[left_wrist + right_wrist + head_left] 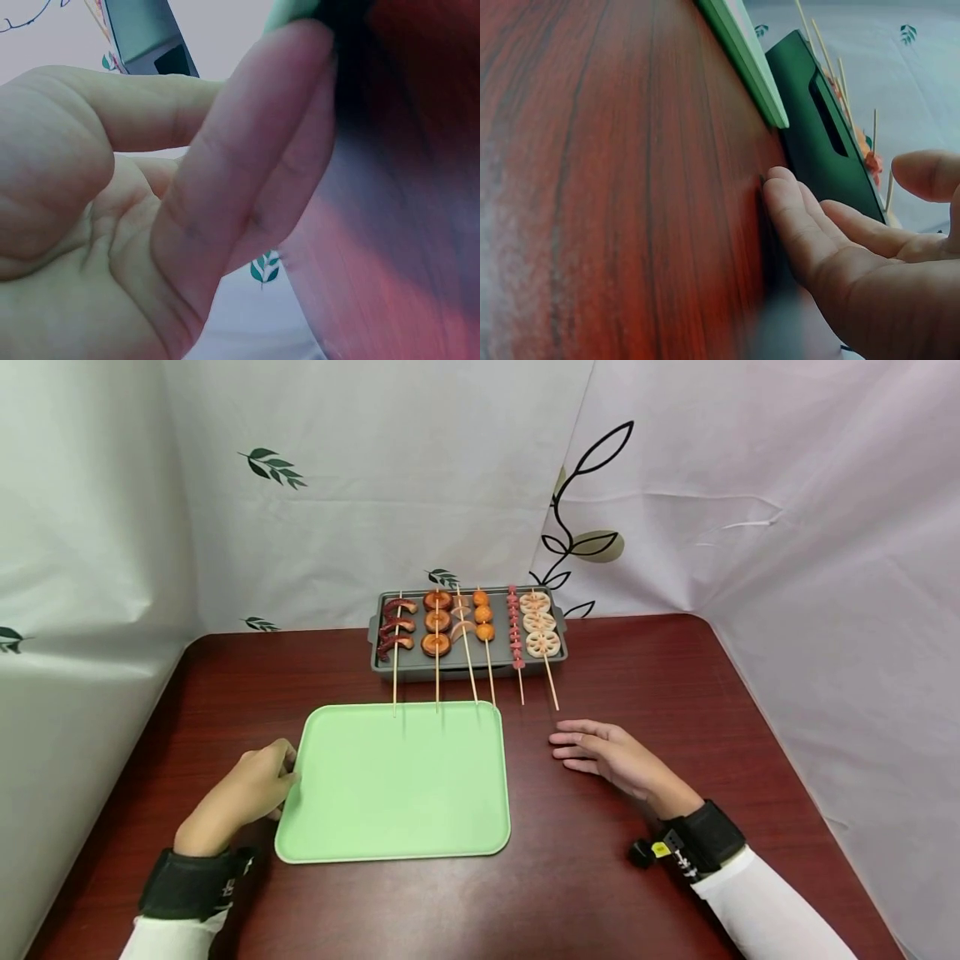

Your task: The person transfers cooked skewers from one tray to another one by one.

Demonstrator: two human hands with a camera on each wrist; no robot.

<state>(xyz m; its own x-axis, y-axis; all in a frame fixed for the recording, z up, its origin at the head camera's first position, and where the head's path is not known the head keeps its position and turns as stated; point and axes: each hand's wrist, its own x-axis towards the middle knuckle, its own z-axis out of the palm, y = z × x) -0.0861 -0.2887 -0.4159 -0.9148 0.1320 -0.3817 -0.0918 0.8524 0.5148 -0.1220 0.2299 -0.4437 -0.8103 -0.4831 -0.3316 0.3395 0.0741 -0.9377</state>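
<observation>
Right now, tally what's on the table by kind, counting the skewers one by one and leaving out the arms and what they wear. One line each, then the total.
Skewers: 6
Grey grill: 1
Green tray: 1
Total: 8

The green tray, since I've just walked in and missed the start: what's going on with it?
A person's left hand grips the green tray at its left edge. The right hand is to the right of the tray, fingers extended and holding nothing. Six skewers lie across the dark grill pan beyond the tray, their stick ends pointing toward the person.
</observation>
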